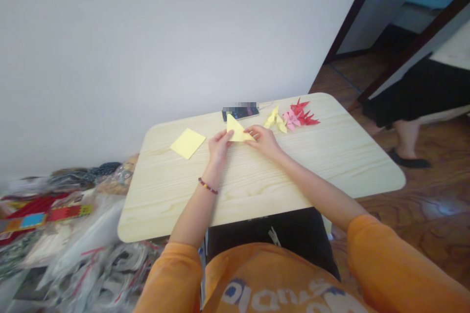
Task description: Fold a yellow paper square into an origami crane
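A yellow sheet of origami paper point(236, 129), folded into a triangle, is held between my two hands a little above the table. My left hand point(219, 146) pinches its left edge with thumb and fingers. At its right corner, my right hand point(263, 140) grips the paper between thumb and fingertips. To the left lies a flat square of yellow paper point(187, 143). Right of my hands sit folded paper pieces: yellow ones point(273, 117), a pink one point(292, 119) and red ones point(304, 112). The sheet's underside is hidden.
A phone point(240, 111) lies at the back edge of the pale wooden table point(165, 205), against the white wall. Plastic-wrapped bundles point(91, 254) are piled on the left. At the right, a person in a dark skirt point(422, 90) stands near a doorway.
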Demonstrator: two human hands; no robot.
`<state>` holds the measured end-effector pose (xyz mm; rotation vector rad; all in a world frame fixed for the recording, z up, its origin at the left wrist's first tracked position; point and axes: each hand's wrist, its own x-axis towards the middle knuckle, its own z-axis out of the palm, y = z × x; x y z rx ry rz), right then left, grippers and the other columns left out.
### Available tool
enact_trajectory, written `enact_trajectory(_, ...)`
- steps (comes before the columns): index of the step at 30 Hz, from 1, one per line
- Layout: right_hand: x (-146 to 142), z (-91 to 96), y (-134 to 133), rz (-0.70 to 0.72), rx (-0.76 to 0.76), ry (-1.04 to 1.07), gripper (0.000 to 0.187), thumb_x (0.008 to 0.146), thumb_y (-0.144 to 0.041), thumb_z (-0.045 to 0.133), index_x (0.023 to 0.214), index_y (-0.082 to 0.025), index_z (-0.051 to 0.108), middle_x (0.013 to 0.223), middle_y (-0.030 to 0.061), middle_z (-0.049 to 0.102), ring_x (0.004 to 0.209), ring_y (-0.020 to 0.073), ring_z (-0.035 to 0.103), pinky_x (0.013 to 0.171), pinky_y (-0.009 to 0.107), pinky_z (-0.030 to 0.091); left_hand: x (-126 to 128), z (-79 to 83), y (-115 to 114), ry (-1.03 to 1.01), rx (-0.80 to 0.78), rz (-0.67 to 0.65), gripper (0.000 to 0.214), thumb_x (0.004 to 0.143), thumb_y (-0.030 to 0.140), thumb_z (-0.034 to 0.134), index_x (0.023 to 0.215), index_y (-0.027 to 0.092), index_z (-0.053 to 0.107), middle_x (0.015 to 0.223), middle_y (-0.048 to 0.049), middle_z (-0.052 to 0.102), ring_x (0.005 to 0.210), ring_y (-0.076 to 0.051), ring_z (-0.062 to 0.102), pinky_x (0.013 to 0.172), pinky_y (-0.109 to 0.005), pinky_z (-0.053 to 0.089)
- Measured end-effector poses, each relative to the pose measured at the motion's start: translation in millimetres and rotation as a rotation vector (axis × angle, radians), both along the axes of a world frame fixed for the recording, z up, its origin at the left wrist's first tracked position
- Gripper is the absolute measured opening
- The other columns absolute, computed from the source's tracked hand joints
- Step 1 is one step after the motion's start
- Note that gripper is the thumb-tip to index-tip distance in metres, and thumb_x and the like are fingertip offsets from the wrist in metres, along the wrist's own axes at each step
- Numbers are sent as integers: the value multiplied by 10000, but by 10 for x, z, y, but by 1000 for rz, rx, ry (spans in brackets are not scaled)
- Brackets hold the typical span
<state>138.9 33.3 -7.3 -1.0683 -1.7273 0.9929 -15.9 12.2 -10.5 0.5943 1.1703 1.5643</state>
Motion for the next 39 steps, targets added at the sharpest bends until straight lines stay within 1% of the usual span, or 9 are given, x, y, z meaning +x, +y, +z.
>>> enact_trajectory(3,19,-25,46,-59,-45,23,203,644,-212,681,845,-190,660,864,36,665,725,153,574,659,292,460,-37,28,-1,-26,21,-48,330,515,208,808,822,133,709,874,-88,716,778,-160,652,750,-284,502)
enact_trajectory(8,36,-50,81,-84,-74,28,215,648,-239,694,850,-175,661,872,51,673,738,161,583,657,299,466,-81,33,4,33,-1,27,360,504,203,823,831,124,698,786,-76,703,725,-149,649,749,-300,503)
enact_trajectory(13,27,-64,49,-27,104,-23,461,594,-286,760,1021,-174,628,1106,90,616,843,178,595,671,297,484,-48,29,-14,89,-14,61,425,418,259,859,773,122,670,698,-55,688,659,-139,636,677,-280,502)
enact_trajectory(17,2,-69,26,15,152,-54,573,567,-252,775,1107,-187,596,1143,88,619,873,183,601,720,311,490,-5,50,-32,65,-63,38,445,370,263,872,720,130,631,648,-17,665,584,-100,599,614,-231,478)
enact_trajectory(22,-20,-96,52,68,-44,72,490,616,-332,755,1065,-186,622,1039,71,669,851,172,619,699,292,498,-2,74,-35,16,-88,-29,431,363,248,877,657,143,579,560,47,582,504,-59,535,560,-196,436)
enact_trajectory(25,-16,-111,81,82,-182,186,430,631,-361,747,1005,-174,646,958,69,688,808,161,633,732,303,508,-13,79,-33,-16,-70,-55,416,384,257,876,643,142,572,567,55,574,501,-51,527,560,-194,432)
enact_trajectory(29,-17,-94,78,138,-334,297,474,611,-339,766,1037,-176,639,893,50,697,799,163,651,779,324,519,-14,84,-42,-78,-47,-101,388,420,256,873,633,140,570,592,40,597,555,-65,559,611,-207,456)
enact_trajectory(33,-28,-68,58,232,-379,368,551,529,-286,822,1044,-190,650,936,34,701,848,161,652,817,310,521,-23,78,-49,-147,-55,-167,337,469,253,861,632,144,586,635,18,629,618,-86,588,685,-235,480)
enact_trajectory(39,10,-25,69,236,-480,439,447,649,-346,751,1061,-199,664,1017,54,697,858,155,644,681,250,529,-63,47,-27,-238,-60,-220,246,553,220,825,654,150,612,715,-6,674,676,-99,617,700,-225,488)
